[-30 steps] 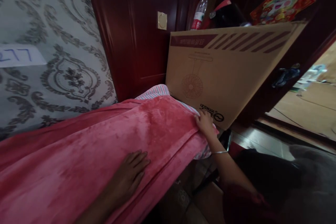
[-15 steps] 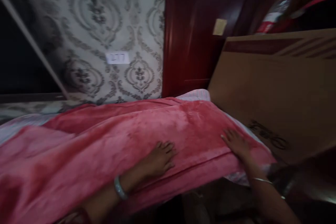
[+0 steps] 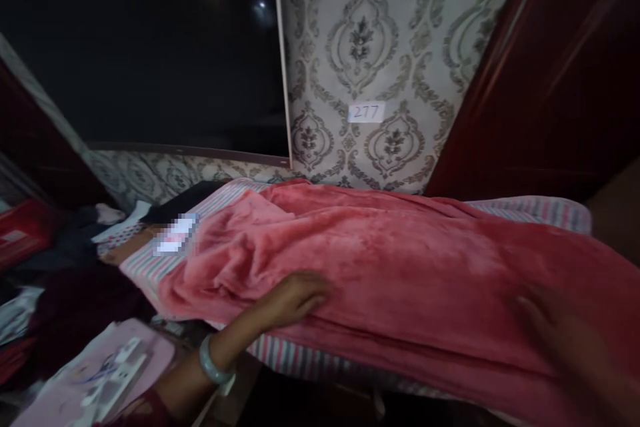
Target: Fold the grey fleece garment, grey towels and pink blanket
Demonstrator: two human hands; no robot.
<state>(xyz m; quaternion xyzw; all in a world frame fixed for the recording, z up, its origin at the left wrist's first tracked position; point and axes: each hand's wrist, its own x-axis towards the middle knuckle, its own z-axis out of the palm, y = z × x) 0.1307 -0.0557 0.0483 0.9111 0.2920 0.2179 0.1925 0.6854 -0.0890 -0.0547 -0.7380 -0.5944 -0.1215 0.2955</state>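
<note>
A pink-red plush blanket (image 3: 400, 267) lies spread over a long surface, rumpled at its left end and smoother to the right. My left hand (image 3: 295, 295), a pale bangle on its wrist, rests palm down near the blanket's front side, thumb apart from its loosely bent fingers. At the right, my right hand (image 3: 563, 327) is over the blanket, its fingers smeared by motion. Beneath the blanket a striped cloth (image 3: 300, 357) shows along the front edge, at the left end and at the back right.
A large dark television (image 3: 185, 47) stands behind on the left, beside patterned wallpaper (image 3: 360, 33) with a "277" paper label (image 3: 367, 112). A blurred-out flat item (image 3: 175, 235) lies at the left end. A pink stool-like surface (image 3: 150, 340) holds a white power strip (image 3: 113, 380).
My view has swung left, bringing in the television and the rumpled left end. My left hand's spread fingers are now more bent. My right hand has become blurred.
</note>
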